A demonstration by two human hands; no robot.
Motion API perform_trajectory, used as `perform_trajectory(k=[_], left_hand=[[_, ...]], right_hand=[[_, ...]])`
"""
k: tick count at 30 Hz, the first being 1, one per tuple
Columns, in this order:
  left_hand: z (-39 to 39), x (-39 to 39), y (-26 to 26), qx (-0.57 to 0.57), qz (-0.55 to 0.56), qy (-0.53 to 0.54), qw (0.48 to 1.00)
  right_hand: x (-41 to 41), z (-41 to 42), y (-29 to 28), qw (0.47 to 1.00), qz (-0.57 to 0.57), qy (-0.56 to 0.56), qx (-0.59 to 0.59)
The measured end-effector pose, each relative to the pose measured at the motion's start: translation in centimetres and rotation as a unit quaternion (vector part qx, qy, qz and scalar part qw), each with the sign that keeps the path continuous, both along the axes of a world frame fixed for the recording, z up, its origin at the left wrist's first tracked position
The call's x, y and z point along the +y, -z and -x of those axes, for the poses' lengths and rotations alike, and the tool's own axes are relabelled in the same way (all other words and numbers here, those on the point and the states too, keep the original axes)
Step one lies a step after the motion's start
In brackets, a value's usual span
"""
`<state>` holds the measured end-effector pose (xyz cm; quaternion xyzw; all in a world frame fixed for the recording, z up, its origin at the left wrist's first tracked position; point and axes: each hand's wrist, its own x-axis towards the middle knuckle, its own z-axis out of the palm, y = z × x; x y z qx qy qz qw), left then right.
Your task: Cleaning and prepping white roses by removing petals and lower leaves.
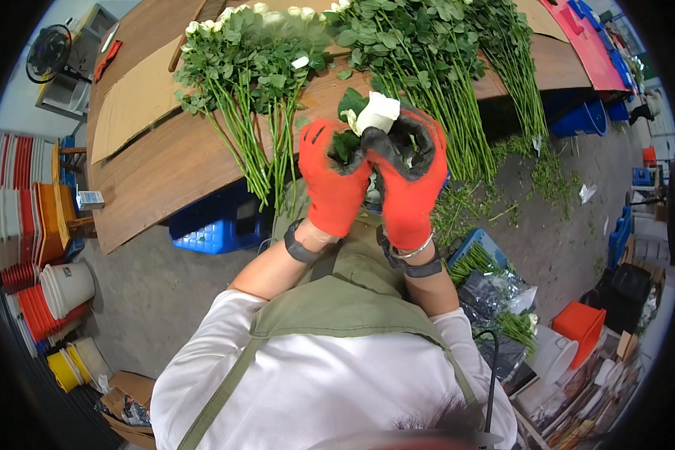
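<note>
I hold a white rose (378,112) just off the table's front edge, its bloom facing away from me. My left hand (337,174), in a red glove with a black palm, closes round it from the left, with a green leaf at its fingers. From the other side my right hand (408,169), gloved alike, grips below the bloom; both thumbs meet there. The gloves hide most of the stem. Beyond my hands, a pile of white roses (247,84) lies with stems hanging over the edge. More long-stemmed flowers (427,73) lie at right.
A brown wooden table (163,185) carries a cardboard sheet (140,101). Below it stands a blue plastic stool (219,225). Cut leaves (467,208) litter the floor at right. Plastic-wrapped stems (495,287) lie beside me. Stacked buckets (67,287) line the left side.
</note>
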<state>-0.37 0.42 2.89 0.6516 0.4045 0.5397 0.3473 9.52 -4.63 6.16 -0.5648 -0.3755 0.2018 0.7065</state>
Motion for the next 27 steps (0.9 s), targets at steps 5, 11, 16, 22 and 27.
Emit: perform_trajectory(k=[5, 11, 16, 22, 27], left_hand=[[-0.1, -0.3, 0.8, -0.023, 0.023, 0.008, 0.999], [-0.5, -0.6, -0.1, -0.106, 0.159, 0.027, 0.981], [0.4, 1.3, 0.7, -0.165, 0.185, 0.009, 0.969], [3.5, 5.9, -3.2, -0.150, 0.048, 0.034, 0.987], [8.1, 12.3, -1.6, -0.147, 0.022, -0.035, 0.988]], right_hand=[[-0.1, 0.0, 1.1, 1.000, 0.002, 0.015, -0.008], [-0.1, 0.1, 1.1, 0.979, -0.082, 0.011, 0.187], [0.0, -1.2, 0.6, 0.983, -0.028, 0.047, 0.175], [-1.4, -2.6, 5.9, 0.934, 0.195, -0.115, -0.277], [-2.3, -3.3, 9.2, 0.940, 0.217, -0.243, -0.102]])
